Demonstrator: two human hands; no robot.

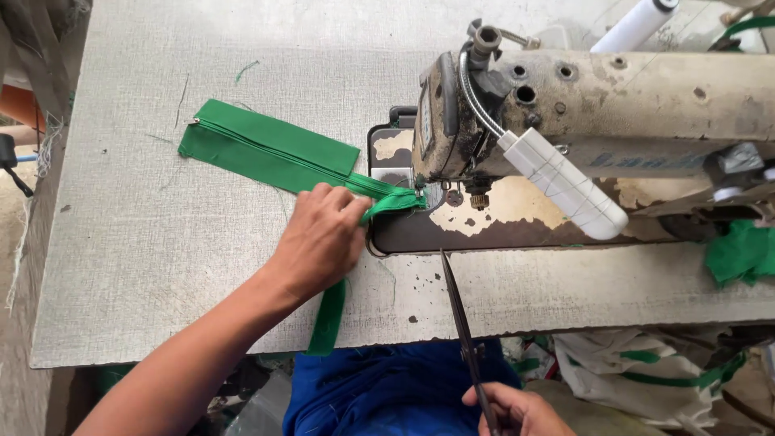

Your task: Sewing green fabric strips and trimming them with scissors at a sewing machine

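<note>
My left hand presses and pinches a green fabric piece with a sewn-in zipper on the grey table, just left of the sewing machine's needle area. A narrow green strip hangs from under that hand over the table's front edge. My right hand, low at the frame's bottom, grips the handles of long dark scissors. Their closed blades point up toward the presser foot, with the tip just short of the machine's base plate.
A worn beige sewing machine with a white lamp fills the right side on its chipped base plate. Green scraps lie at the right edge. White and green fabric is piled below the table. Loose threads dot the table top.
</note>
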